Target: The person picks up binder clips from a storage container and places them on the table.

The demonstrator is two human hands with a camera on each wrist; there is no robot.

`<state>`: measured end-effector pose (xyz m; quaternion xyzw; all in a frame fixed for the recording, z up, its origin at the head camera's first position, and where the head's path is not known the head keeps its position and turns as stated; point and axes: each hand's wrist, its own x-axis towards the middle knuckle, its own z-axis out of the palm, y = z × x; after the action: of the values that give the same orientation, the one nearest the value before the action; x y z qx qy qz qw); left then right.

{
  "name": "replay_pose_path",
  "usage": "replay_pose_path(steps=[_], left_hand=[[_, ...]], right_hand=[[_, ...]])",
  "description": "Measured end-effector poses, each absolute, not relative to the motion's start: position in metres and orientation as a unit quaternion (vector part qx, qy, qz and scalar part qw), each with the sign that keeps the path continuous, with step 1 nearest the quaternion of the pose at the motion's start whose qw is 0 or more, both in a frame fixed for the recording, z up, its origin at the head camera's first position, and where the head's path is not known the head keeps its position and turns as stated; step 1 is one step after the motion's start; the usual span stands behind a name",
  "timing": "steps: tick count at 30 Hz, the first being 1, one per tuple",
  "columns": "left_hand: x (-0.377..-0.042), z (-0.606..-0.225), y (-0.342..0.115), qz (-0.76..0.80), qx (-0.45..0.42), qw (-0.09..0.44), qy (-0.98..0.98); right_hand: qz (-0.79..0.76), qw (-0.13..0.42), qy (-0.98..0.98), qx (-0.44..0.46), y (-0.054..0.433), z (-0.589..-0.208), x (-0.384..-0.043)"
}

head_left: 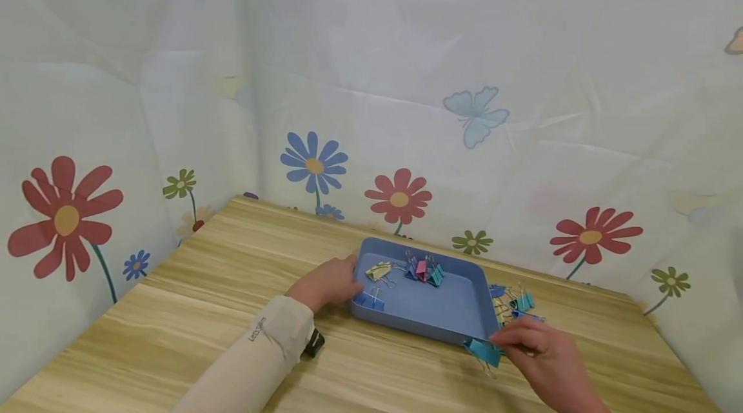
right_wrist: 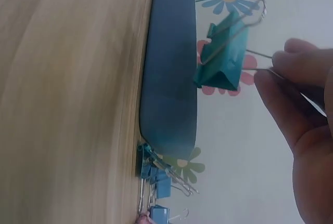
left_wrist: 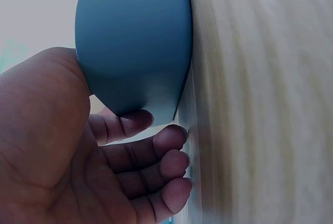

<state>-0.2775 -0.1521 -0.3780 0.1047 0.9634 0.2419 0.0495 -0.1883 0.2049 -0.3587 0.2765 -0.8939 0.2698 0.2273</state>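
My right hand [head_left: 542, 352] pinches one wire handle of a teal binder clip [head_left: 483, 352], which hangs at the near right corner of a blue tray [head_left: 406, 326]. In the right wrist view that binder clip [right_wrist: 225, 57] is up beside the tray's rim, thumb and finger on its wire. At the tray's left end, my left hand [head_left: 331, 281] grips the wall, thumb over the rim. From the left wrist view, fingers of the left hand [left_wrist: 119, 156] curl about the tray's corner [left_wrist: 135, 42]. Inside the tray lie a yellow clip [head_left: 378, 271], a blue clip [head_left: 369, 300] and a pink clip [head_left: 421, 270] among others.
Several loose binder clips [head_left: 522, 302], blue and teal, lie in a pile on the wooden table [head_left: 232, 264] just right of the tray. A flower-printed curtain [head_left: 371, 110] stands behind the table's far edge. A black object [head_left: 314, 343] shows beside the left sleeve.
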Motion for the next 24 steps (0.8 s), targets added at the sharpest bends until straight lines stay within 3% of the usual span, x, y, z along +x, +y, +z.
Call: replay_pose_path(steps=[6, 13, 24], left_hand=[[-0.276, -0.377, -0.152, 0.241, 0.103, 0.048, 0.964], [-0.275, -0.376, -0.152, 0.243, 0.103, 0.051, 0.963], [-0.277, -0.376, -0.153, 0.248, 0.102, 0.054, 0.962]], right_hand=[[0.274, 0.182, -0.883, 0.335, 0.215, -0.361, -0.19], [0.238, 0.215, -0.866, 0.384, 0.222, -0.368, -0.194], [0.195, 0.174, -0.911, 0.319, 0.234, -0.364, -0.194]])
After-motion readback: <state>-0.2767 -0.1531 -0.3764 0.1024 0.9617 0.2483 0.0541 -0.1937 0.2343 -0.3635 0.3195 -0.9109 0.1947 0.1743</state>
